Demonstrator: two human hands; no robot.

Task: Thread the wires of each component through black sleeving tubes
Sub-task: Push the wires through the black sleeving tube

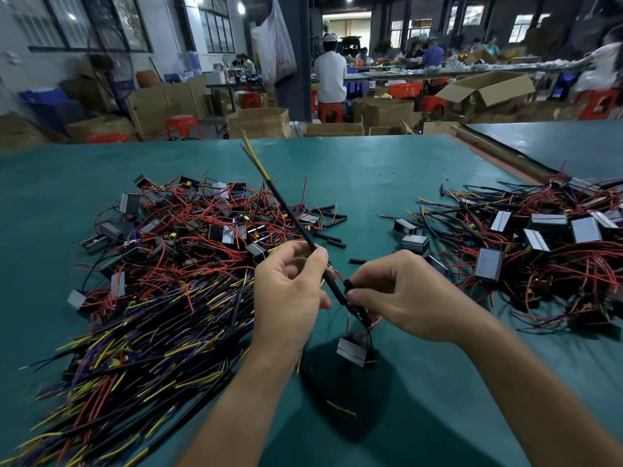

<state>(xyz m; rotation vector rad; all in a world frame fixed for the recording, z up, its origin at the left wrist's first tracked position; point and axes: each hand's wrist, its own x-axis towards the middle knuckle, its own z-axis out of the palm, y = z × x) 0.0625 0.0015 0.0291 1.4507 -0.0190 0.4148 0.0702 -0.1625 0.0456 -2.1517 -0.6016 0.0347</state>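
Pinching sleeve (290,214) ctr frame w/ L hand (290,291), prob. to hold it straight | R hand (404,298) grips lower end | component (352,350) dangles below, wires (251,150) out top.

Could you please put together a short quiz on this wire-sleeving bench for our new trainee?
1. True or false: the component hangs by its wires beneath the hands.
2. Which wire colour shows at the far end of the long black sleeving tube? A yellow; B white; C green.
3. Short answer: whose grip sits nearer the component, the left hand or the right hand?
Key: 1 true; 2 A; 3 right hand.
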